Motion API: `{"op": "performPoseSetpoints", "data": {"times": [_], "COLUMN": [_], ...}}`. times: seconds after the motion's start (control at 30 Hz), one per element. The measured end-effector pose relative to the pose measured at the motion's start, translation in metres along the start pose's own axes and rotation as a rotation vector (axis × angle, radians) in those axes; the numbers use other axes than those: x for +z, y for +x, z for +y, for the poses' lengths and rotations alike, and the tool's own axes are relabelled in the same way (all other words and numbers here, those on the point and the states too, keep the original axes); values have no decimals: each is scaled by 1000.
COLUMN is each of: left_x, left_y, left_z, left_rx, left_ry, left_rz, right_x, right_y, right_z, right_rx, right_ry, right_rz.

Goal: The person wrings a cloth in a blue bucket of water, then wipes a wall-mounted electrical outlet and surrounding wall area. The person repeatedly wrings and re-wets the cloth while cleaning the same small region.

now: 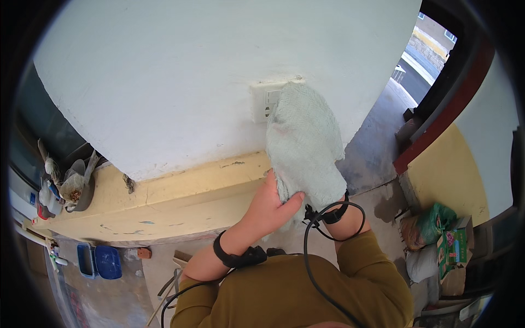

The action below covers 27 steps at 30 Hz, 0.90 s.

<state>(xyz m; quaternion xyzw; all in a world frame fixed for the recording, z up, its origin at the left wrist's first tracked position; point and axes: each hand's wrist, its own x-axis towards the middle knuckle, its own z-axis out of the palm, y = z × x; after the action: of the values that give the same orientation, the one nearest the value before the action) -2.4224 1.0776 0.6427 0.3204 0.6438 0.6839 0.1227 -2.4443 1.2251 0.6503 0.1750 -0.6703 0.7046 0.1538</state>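
Observation:
A pale green-grey towelling cloth hangs in front of the wall and covers part of a white switch and socket plate. My left hand grips the cloth's lower left edge, with the thumb over the front. My right hand lies hidden under the cloth. Only its wrist and forearm show, and its fingers cannot be made out. Whether the cloth presses on the plate or hangs just before it is unclear. Each wrist wears a black strap, and black cables run from the straps.
A yellow ledge juts out below the white wall. On its left end stands a container with odds and ends. A blue bin, a brick and a broom are on the floor. Sacks and a green carton stand right.

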Motion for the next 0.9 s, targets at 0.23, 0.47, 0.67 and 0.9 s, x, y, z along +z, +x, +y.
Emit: {"op": "performPoseSetpoints", "data": {"times": [0.23, 0.47, 0.67, 0.9], "left_x": [-6, -10, -5, -2], "left_y": [-8, -15, -19, -27], "left_z": [-4, -1, -5, -12], "left_rx": [65, 35, 5, 39], "left_ry": [4, 38, 35, 168], "left_rz": [44, 27, 39, -231], "right_x": [11, 19, 15, -11], "right_y": [11, 7, -16, -58], "right_z": [4, 0, 2, -11], "right_rx": [-65, -103, -113, -193], "right_ry": [-7, -97, -261, -711], "right_rz": [-50, -72, -105, -62]}}
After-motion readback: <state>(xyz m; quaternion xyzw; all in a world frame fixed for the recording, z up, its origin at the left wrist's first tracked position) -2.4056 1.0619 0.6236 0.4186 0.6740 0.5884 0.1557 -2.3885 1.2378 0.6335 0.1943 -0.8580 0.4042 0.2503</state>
